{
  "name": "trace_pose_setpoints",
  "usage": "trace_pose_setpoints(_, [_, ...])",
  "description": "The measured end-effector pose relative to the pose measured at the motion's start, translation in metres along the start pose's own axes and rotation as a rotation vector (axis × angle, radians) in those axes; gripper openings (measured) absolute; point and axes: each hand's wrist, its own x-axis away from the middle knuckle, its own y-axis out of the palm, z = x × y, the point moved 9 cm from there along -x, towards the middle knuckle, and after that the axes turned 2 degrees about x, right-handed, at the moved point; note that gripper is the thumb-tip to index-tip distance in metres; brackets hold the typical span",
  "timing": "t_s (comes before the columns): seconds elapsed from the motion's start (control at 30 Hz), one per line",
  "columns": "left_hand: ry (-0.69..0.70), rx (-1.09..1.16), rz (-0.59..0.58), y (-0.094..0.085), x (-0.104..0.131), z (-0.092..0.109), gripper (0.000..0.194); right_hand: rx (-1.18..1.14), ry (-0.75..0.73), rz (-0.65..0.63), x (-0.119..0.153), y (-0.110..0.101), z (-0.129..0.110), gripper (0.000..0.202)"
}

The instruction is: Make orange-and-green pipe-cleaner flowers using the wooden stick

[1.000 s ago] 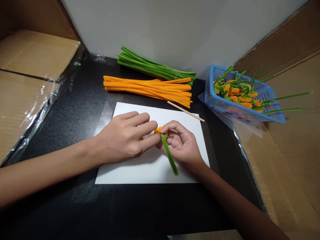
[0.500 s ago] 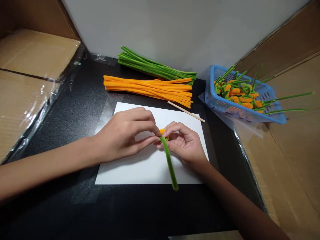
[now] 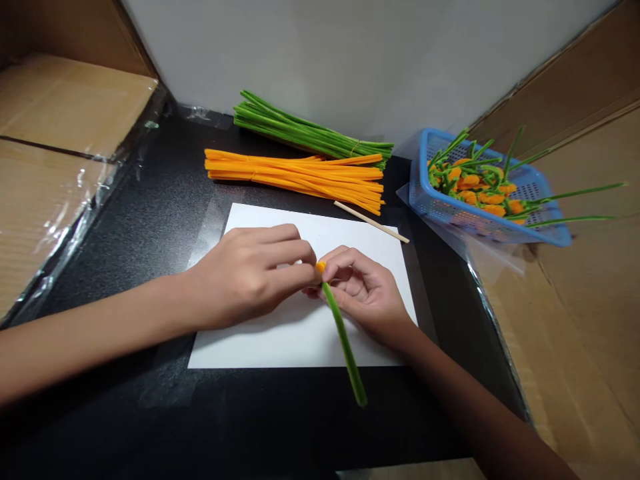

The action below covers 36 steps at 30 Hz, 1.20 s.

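Observation:
Over the white sheet (image 3: 300,340), my left hand (image 3: 255,273) and my right hand (image 3: 367,290) meet fingertip to fingertip around a small orange fuzzy piece (image 3: 321,267). From it a green fuzzy stem (image 3: 345,340) hangs toward me, past the sheet's front edge. The thumb and forefinger of my right hand pinch the piece where the stem joins it. My left fingers are closed against its left side. Most of the orange part is hidden behind the fingers.
Bundles of green stems (image 3: 310,130) and orange stems (image 3: 295,175) lie behind the sheet, near a thin wooden stick (image 3: 371,222). A blue basket (image 3: 465,217) of orange and green pieces stands at right. Cardboard (image 3: 55,147) flanks the black table (image 3: 240,420).
The green stem's free end has swung slightly right and toward me. My left hand has turned, its fingers curling more closely, and less of the orange piece shows.

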Motion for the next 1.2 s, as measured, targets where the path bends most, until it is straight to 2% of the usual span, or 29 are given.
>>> trace_pose_setpoints(0.2, [0.17, -0.092, -0.08, 0.003, -0.001, 0.018, 0.022, 0.145, -0.039, -0.079, -0.001, 0.007, -0.007, 0.015])
trace_pose_setpoints(0.33, [0.217, -0.134, -0.098, 0.005, 0.0, 0.021, 0.022, 0.186, -0.082, -0.101, -0.001, 0.009, -0.011, 0.015])
trace_pose_setpoints(0.67, [-0.013, 0.156, -0.16, 0.014, 0.002, -0.002, 0.016, 0.333, -0.126, -0.047, -0.001, 0.004, -0.02, 0.014])
trace_pose_setpoints(0.83, [-0.073, 0.17, -0.1, 0.011, 0.001, -0.005, 0.013, 0.419, -0.175, 0.016, 0.0, 0.0, -0.028, 0.012])
trace_pose_setpoints(0.97, [-0.137, 0.186, -0.049, 0.01, 0.001, -0.006, 0.01, 0.544, -0.331, 0.104, 0.007, -0.001, -0.041, 0.013])
trace_pose_setpoints(1.07, [-0.161, 0.17, 0.036, 0.005, 0.001, -0.005, 0.01, 0.603, -0.462, 0.162, 0.013, 0.001, -0.049, 0.018])
trace_pose_setpoints(1.2, [-0.112, 0.139, 0.155, -0.002, 0.005, -0.002, 0.005, 0.612, -0.511, 0.191, 0.016, 0.001, -0.052, 0.02])
